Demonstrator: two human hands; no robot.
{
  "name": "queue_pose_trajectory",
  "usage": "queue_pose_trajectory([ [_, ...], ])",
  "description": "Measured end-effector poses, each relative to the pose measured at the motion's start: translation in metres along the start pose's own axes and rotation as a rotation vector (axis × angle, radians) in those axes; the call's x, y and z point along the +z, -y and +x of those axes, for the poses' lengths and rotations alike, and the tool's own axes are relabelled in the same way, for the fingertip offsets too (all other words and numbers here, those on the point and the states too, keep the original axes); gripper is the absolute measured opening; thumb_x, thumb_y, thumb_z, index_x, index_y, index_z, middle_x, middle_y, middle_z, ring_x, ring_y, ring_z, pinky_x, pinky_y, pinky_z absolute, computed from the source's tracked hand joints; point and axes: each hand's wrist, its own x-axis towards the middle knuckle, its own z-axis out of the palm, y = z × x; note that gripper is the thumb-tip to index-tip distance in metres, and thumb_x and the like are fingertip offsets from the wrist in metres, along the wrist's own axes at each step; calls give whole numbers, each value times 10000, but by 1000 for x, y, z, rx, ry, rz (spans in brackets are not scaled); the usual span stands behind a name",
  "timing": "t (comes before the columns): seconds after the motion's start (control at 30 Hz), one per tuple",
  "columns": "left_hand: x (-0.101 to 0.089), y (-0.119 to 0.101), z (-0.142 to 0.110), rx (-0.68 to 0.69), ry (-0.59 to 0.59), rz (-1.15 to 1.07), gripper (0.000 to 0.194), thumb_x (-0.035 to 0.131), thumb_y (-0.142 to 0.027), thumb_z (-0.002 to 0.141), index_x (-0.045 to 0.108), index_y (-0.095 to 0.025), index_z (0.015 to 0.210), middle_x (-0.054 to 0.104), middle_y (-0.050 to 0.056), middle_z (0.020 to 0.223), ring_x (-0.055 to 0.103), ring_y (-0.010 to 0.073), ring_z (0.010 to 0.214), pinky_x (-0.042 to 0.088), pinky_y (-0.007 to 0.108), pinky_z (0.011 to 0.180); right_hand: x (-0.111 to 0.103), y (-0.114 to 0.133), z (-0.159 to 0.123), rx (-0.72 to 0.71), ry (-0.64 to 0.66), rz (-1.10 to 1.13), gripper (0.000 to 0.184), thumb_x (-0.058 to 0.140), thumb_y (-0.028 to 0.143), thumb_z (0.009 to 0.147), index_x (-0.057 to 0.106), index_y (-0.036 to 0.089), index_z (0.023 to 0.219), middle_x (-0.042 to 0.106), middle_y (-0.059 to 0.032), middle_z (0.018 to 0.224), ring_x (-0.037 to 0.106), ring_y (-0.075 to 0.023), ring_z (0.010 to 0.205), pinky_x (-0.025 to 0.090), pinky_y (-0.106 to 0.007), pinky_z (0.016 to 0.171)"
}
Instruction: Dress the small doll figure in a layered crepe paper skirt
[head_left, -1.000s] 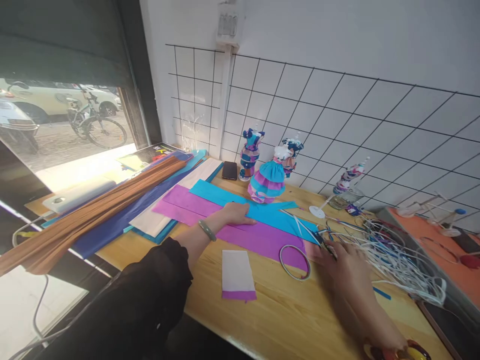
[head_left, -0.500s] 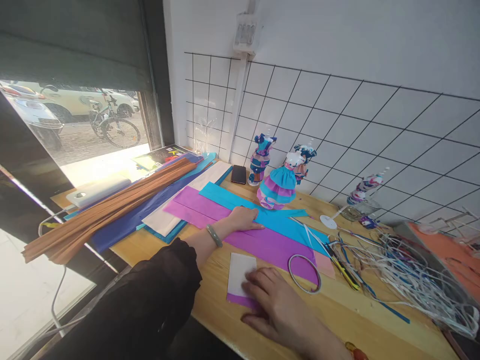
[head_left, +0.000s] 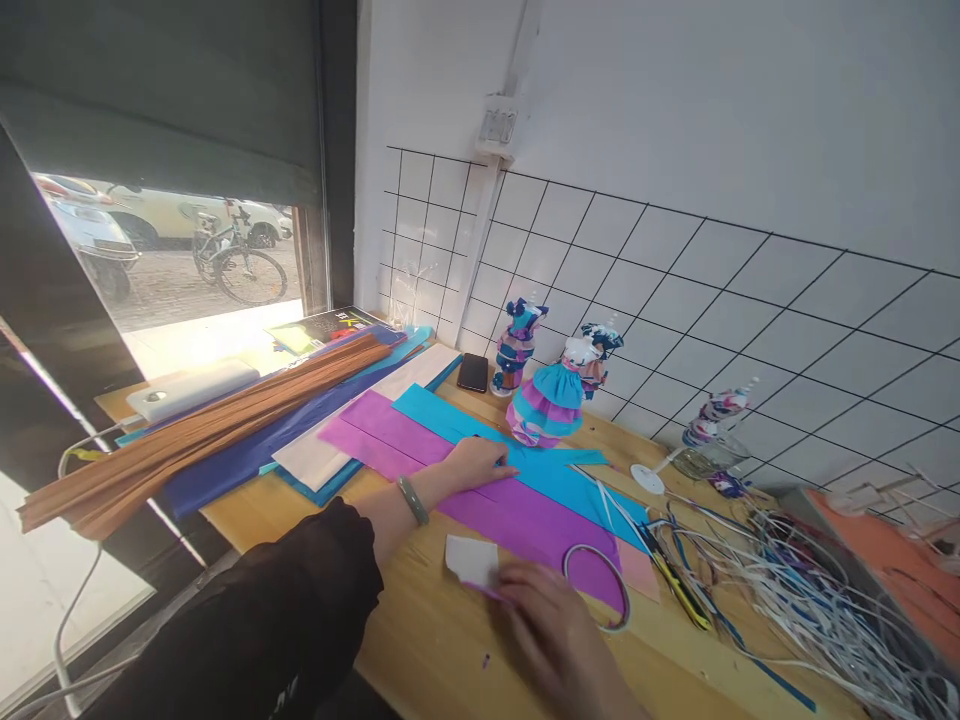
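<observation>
My left hand (head_left: 474, 465), with a green bangle (head_left: 413, 500) at the wrist, lies over the seam between a purple crepe paper strip (head_left: 540, 520) and a blue one (head_left: 442, 415). Its thumb and fingers are drawn together; what is between them, if anything, is hidden. Nearer me, my right hand (head_left: 559, 620) is closed on the right edge of a small white piece of paper (head_left: 471, 558) with a purple lower edge. That piece is tilted and slightly bent. A roll of thin tape (head_left: 625, 600) stands beside the right hand, on the purple strip.
Paper-dressed mannequins (head_left: 546, 400) stand by the wire grid, near a phone (head_left: 473, 372). At right lie a yellow cutter (head_left: 690, 598) and a tangle of paper strips (head_left: 832, 610). Brown folded paper (head_left: 225, 410) and a white glue-gun-like device (head_left: 191, 388) lie left.
My right hand has closed on the small paper and shifted it, tilting and bending it. My left hand's fingers have drawn together. The camera view has tilted upward.
</observation>
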Motion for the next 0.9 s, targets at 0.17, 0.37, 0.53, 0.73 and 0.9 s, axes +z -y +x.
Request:
queue_pose_trajectory([
  [0.17, 7, -21, -3, 46, 189, -729, 600, 373, -676, 826, 612, -140, 951, 658, 93, 919, 604, 168, 819, 435, 275, 732, -10, -20, -2, 451, -211, 275, 194, 543, 333, 861, 685, 202, 840, 706, -73, 865, 643, -205, 814, 518, -299, 722],
  [0.37, 21, -31, -8, -94, 515, -1485, 669, 397, -732, 776, 654, -133, 930, 679, 81, 877, 606, 151, 759, 440, 275, 725, -16, -46, -5, 968, -480, 742, 326, 723, 491, 663, 657, 181, 739, 631, -3, 620, 572, -157, 559, 445, -250, 495],
  [0.53, 23, -36, -12, -14, 539, -1526, 665, 626, -638, 693, 614, -135, 1127, 650, 131, 1123, 579, 241, 1066, 407, 381, 945, -19, -50, -4, 1107, -634, 932, 326, 793, 448, 577, 632, 192, 698, 614, 18, 542, 556, -137, 496, 420, -227, 441],
  [0.73, 30, -39, -12, 17, 376, -1336, 572, 794, -369, 623, 634, -147, 1124, 658, 125, 1134, 610, 227, 1027, 438, 377, 942, -17, -49, -3, 1123, -665, 992, 328, 803, 425, 575, 642, 181, 724, 625, 20, 532, 543, -114, 465, 416, -207, 426],
  [0.9, 30, -35, -12, 16, 391, -1228, 480, 776, -355, 642, 663, -150, 1061, 674, 101, 1100, 621, 216, 988, 463, 372, 905, -20, -49, -2, 1065, -650, 978, 338, 785, 424, 603, 667, 198, 826, 684, 8, 678, 614, -152, 569, 490, -250, 501],
])
